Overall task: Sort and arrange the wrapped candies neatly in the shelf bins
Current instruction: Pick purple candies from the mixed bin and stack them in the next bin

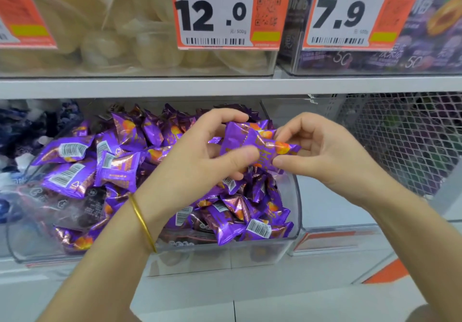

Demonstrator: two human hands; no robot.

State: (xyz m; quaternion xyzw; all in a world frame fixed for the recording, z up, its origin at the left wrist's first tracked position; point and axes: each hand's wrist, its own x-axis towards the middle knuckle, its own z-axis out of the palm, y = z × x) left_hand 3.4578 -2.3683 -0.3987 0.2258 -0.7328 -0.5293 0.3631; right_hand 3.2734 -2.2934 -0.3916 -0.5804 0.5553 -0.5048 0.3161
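A clear plastic shelf bin (225, 249) holds a heap of several purple wrapped candies (82, 169) with orange marks and barcodes. Above the heap, my left hand (200, 156) grips a small bunch of purple candies (250, 139) between curled fingers and thumb. My right hand (322, 151) pinches the right end of the same bunch with thumb and fingertips. A gold bangle sits on my left wrist.
A white shelf edge (225, 85) runs just above the bin. The upper shelf carries a bin of pale sweets with a 12.0 price tag (215, 9) and a purple-pack bin tagged 7.9 (347, 11). A wire mesh basket (405, 141) stands at right; blue-wrapped candies (22, 131) lie at left.
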